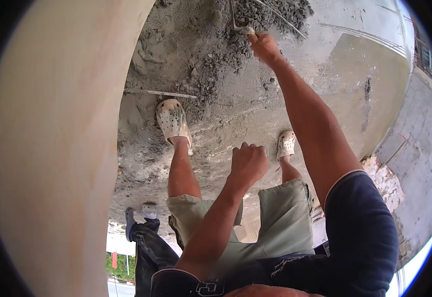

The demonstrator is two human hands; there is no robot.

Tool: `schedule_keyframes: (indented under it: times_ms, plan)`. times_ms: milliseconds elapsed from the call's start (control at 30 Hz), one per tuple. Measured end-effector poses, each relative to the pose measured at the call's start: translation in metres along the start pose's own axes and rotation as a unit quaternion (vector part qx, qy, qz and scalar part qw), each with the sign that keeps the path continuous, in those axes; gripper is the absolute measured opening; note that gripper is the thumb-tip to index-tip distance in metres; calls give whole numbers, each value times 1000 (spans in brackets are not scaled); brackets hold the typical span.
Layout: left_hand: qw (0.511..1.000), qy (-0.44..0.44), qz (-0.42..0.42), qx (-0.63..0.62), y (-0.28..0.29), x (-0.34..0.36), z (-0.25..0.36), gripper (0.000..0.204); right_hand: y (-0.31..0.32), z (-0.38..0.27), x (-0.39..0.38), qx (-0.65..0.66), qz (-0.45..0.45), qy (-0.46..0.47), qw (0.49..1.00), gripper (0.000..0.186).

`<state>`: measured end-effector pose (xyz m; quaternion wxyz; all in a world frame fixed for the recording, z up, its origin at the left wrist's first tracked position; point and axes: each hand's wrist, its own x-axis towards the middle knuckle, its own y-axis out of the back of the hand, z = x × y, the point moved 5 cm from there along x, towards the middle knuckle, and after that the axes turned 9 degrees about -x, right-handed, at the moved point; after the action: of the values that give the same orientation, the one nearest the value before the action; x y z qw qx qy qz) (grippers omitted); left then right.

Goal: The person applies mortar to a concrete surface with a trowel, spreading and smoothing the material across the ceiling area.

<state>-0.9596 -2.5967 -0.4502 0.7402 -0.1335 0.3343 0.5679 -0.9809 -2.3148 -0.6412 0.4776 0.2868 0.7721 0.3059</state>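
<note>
My right hand [265, 47] reaches out to the far side, its fingers wrapped round the pale handle of a trowel [235, 21]. The trowel's thin metal edge lies against a heap of loose grey mortar [270, 12], and the blade is hard to tell from the mortar. Nearer my body, in front of my shorts, my left hand [249, 163] is closed in a fist above the floor. Nothing sticks out of it, and its palm side is hidden.
A pale smooth wall [52, 148] fills the left side. One thin strip [161, 93] lies by my left clog [171, 119]; another thin strip [285, 21] crosses the mortar. Another person's dark trouser leg [151, 245] shows at lower left. Broken rubble [384, 183] lies at right.
</note>
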Motion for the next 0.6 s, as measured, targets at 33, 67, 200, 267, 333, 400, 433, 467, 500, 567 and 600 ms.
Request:
schedule_keyframes:
  times_ms: [33,67,200,267,333,400,433,467,500,567,600]
  plan:
    - [998,-23,41,-34,9,2,6,22,-12,-5,10,-9,7,1,1000,40]
    - [999,-6,32,-40,9,-4,-6,21,-28,-30,16,6,-9,-17,1000,40]
    - [997,23,-45,-55,2,-12,-8,20,-55,-49,48,164,-23,-51,985,37]
    - [996,19,-54,-75,5,-17,-11,20,-67,-66,52,144,-37,-38,988,37]
    - [994,24,-55,-87,9,-18,-13,19,-74,-82,53,83,-43,-11,996,38]
    - [993,32,-59,-101,9,-16,-14,19,-83,-101,53,60,-15,30,998,39]
    - [992,30,-71,-103,7,-14,-11,20,-85,-109,52,31,17,71,997,40]
    - [991,28,-80,-103,6,-13,-10,21,-90,-116,50,20,46,90,995,40]
    - [991,28,-84,-101,5,-12,-9,21,-96,-123,49,8,74,108,991,40]
    - [991,24,-50,-119,6,-11,-13,15,-116,-146,31,45,75,94,992,39]
    - [991,28,-52,-116,5,-13,-16,15,-126,-154,22,52,62,76,994,42]
